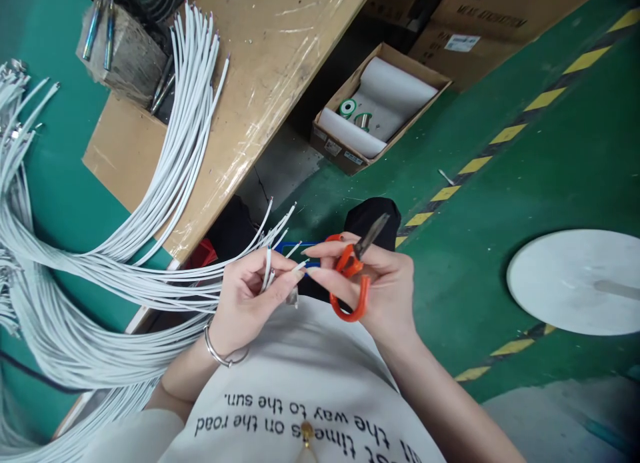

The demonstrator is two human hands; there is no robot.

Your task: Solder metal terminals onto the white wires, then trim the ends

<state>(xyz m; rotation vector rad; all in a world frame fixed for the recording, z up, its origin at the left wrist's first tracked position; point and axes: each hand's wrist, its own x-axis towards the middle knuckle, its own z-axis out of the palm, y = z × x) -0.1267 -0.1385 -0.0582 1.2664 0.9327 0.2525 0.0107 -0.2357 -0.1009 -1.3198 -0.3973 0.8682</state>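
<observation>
My left hand (pixel 247 293) is closed around the ends of several white cables (pixel 150 270) that sweep in from the left. My right hand (pixel 380 283) grips orange-handled scissors (pixel 353 266) whose dark blades point up and to the right. Its fingertips also pinch the tip of one white cable just beside my left hand. Both hands are held over my lap, above my white shirt. A silver bracelet (pixel 220 353) circles my left wrist.
A second bundle of white cables (pixel 190 103) lies across a tape-covered wooden bench (pixel 270 63). An open cardboard box (pixel 380 106) with white rolls and solder spools sits on the green floor. A white round disc (pixel 575 280) lies at right, by yellow-black floor tape (pixel 505 136).
</observation>
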